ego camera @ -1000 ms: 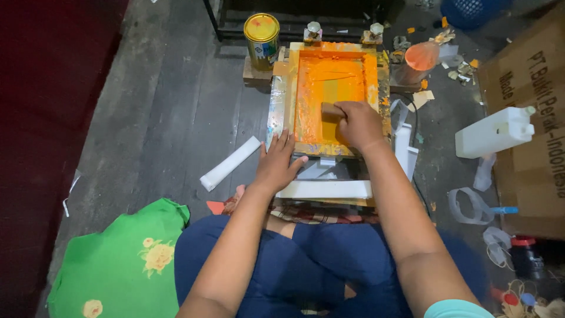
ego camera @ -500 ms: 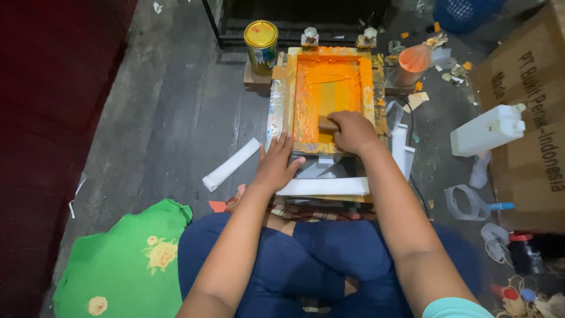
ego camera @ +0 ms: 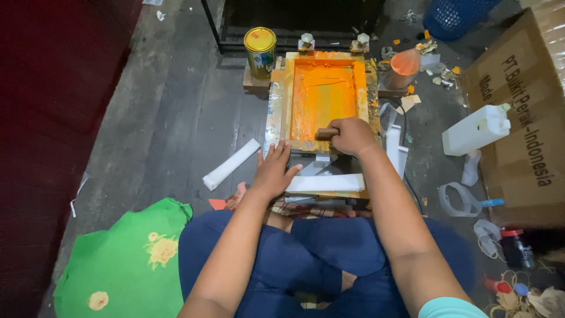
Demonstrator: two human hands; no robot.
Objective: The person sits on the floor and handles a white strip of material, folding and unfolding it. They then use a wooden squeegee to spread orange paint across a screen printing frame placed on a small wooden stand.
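— Where are your hands right now?

— My right hand point(ego camera: 352, 135) is curled tight around the wooden squeegee point(ego camera: 325, 133), which sits on the near end of the printing screen point(ego camera: 322, 97). My left hand point(ego camera: 274, 171) lies flat with its fingers spread, pressed on the near left corner of that same screen's frame.

— And the screen itself?

— It lies on the dark floor point(ego camera: 170, 118) in front of my crossed legs, a wooden frame with its mesh coated in orange ink. The squeezed ink looks thickest at the far end of the screen.

— What else is around the screen?

— A yellow-lidded tin can point(ego camera: 260, 52) stands just beside its far left corner. A cup of orange ink point(ego camera: 404, 65) stands tilted near the far right corner, with small scraps scattered about it. A white paper strip point(ego camera: 231, 164) lies left of the screen, near my left hand, and another white strip point(ego camera: 325, 182) lies just on the near side of the screen, between it and my knees.

— Further out?

— A white plastic jug point(ego camera: 475, 129) lies well right of the screen, against a cardboard box point(ego camera: 518, 112). A green cloth with yellow flowers point(ego camera: 126, 265) is spread on the floor well to the near left of the screen, beside my leg. A blue basket point(ego camera: 456, 16) sits beyond the screen, to the far right.
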